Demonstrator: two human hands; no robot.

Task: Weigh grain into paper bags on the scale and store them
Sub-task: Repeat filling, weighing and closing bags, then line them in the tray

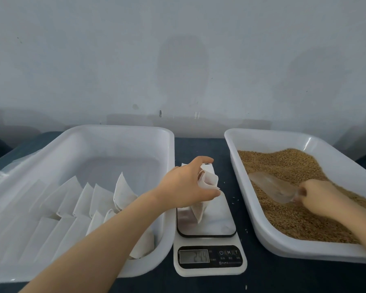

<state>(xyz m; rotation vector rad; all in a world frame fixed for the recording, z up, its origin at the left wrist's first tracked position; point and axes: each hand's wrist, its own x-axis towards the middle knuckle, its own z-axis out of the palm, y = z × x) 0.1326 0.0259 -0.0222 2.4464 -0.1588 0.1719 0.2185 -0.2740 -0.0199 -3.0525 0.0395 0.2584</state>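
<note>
Where left hand (186, 185) pinches, bag (210, 179) gapes.

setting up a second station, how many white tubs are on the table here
2. The left tub, beside the scale, holds paper bags; the right tub, on the scale's other side, holds grain. None appears hidden.

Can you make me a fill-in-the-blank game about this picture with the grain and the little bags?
1. The left hand holds a bag on top of the ____.
2. The right hand holds a clear scoop in the brown ____.
3. The other bags lie in a white tray on the ____.

Missing words: scale; grain; left.
</note>
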